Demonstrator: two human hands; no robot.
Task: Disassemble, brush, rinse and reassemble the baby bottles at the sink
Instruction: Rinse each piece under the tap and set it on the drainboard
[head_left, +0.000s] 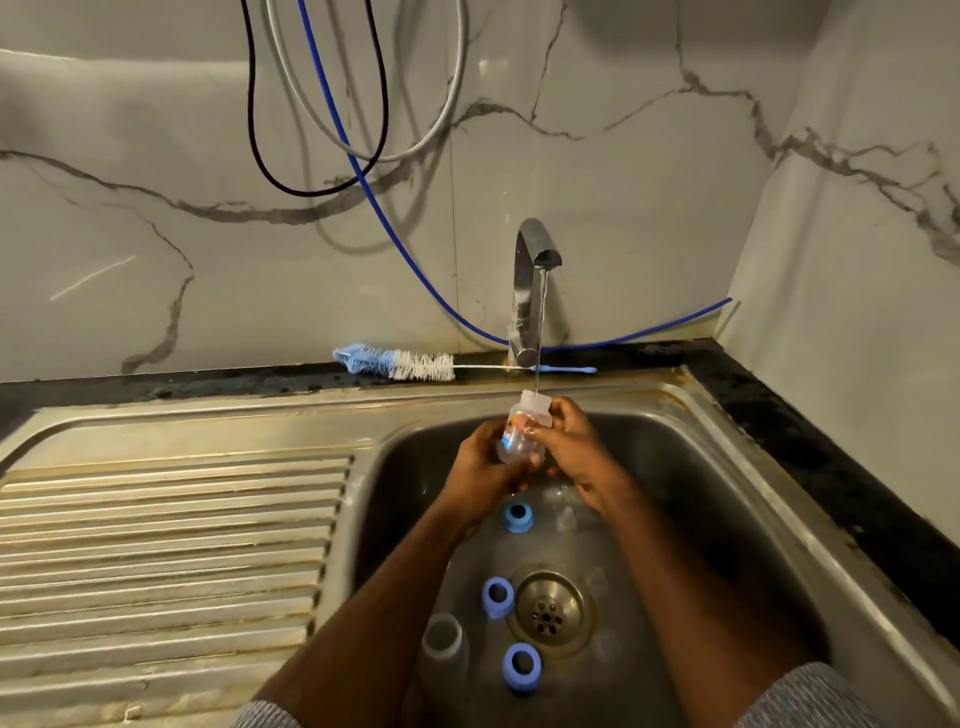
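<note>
Rinsing step. A clear bottle (521, 434) is held mouth-up under the tap (535, 260), whose thin stream falls into its open neck above the sink (727, 467). The left hand (485, 462) curls its fingers round the bottle's lower body; the right hand (574, 447) clamps fingers and thumb on the upper body, just below the neck. The bottle looks like light, stiff plastic, probably slick when wet and heavier as it fills; a two-handed hold on the body, clear of the threaded neck, seems the safest. Three blue rings (517, 517) lie apart on the basin floor near the drain (550, 608), with a second bottle (442, 642) lying beside them. A brush (410, 364) rests on the dark ledge behind the tap. To the left lies a ribbed steel drainboard (171, 545), stained and wet-looking. Marble-veined walls (623, 156) meet in a corner at the right; hoses (332, 130) hang looped on the back wall.
</note>
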